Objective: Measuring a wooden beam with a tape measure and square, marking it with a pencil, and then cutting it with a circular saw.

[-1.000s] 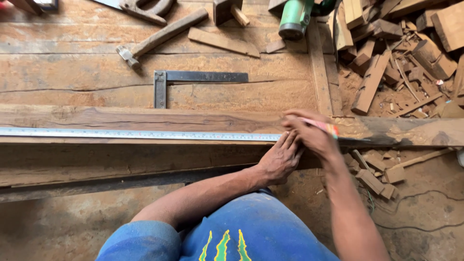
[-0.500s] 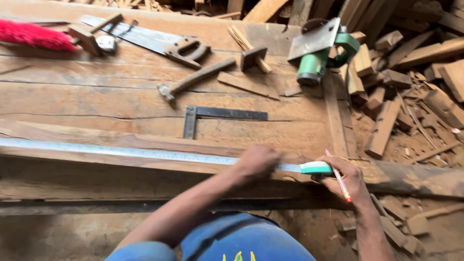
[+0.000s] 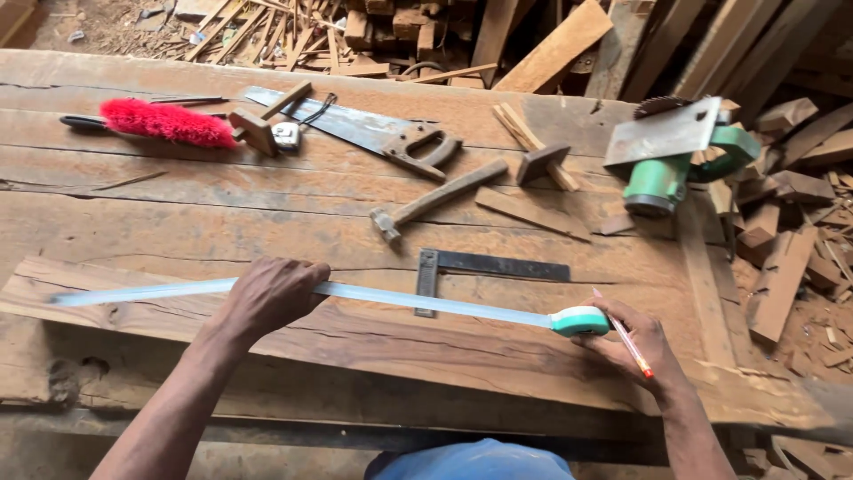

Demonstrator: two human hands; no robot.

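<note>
In the head view, a tape measure (image 3: 577, 321) is stretched along a rough plank (image 3: 373, 342) on the workbench (image 3: 178, 213). Its case is small, round, green and white; the pale steel blade (image 3: 391, 300) runs from it toward 9 o'clock, nearly to the plank's end. The blade is pressed to the plank under the left hand (image 3: 271, 295), fingers curled over it. The case is gripped by the right hand (image 3: 641, 342), and a red pencil (image 3: 629, 341) is pinched in the same hand, tip toward 5 o'clock.

One steel square (image 3: 484, 267) lies just at 12 o'clock of the blade. One hammer (image 3: 437, 199), one handsaw (image 3: 373, 133), one red brush (image 3: 160, 122) and one green circular saw (image 3: 680, 156) are counted farther back. Offcuts (image 3: 791, 258) are heaped at 3 o'clock, too many to count.
</note>
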